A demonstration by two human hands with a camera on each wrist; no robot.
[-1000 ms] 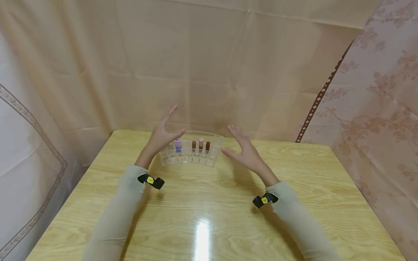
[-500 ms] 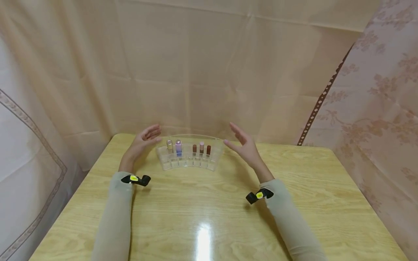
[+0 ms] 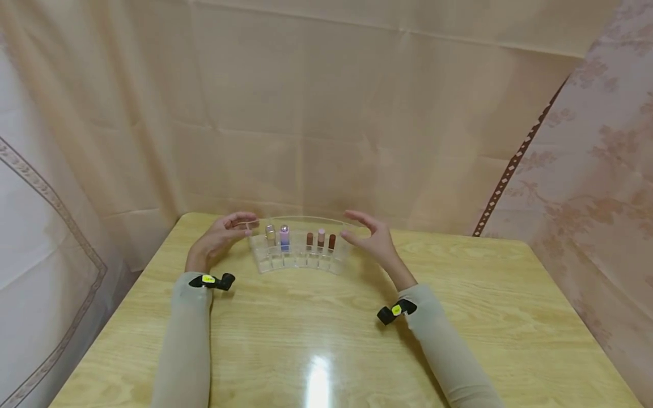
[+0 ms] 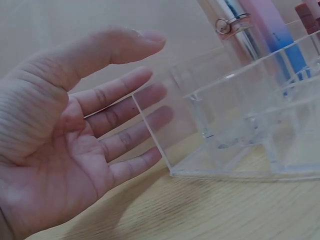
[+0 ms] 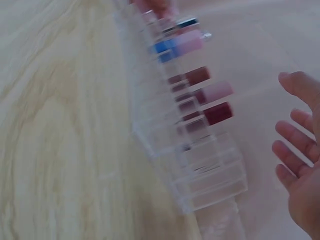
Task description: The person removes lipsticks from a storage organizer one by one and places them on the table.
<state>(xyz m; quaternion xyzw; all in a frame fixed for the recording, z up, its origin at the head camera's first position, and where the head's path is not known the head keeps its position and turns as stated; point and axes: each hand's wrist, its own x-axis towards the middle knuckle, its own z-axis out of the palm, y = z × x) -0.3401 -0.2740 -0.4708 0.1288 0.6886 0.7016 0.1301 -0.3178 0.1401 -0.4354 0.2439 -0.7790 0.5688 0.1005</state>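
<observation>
A clear, curved lipstick organizer point(image 3: 301, 262) stands near the table's back edge. Lipsticks stand in its back row: a gold tube point(image 3: 270, 233) and a pink-and-blue one point(image 3: 284, 238) on the left, then a brown point(image 3: 309, 240), a pink-capped point(image 3: 321, 237) and a dark red one point(image 3: 332, 242). At its left end is my left hand point(image 3: 216, 241), thumb apart, several fingertips showing through the clear side wall point(image 4: 160, 127); whether they touch it I cannot tell. My right hand point(image 3: 377, 245) is by the right end, thumb and fingers spread, apart from the organizer in the right wrist view.
The wooden table point(image 3: 275, 334) reaches toward me, with a bright glare spot at the front. A beige curtain point(image 3: 326, 124) hangs behind it. Patterned cloth point(image 3: 612, 187) hangs on the right, white cloth point(image 3: 41, 238) on the left.
My left hand has moved left and down from over the organizer's left part to its left end, uncovering the gold lipstick. My right hand has come in slightly toward the right end.
</observation>
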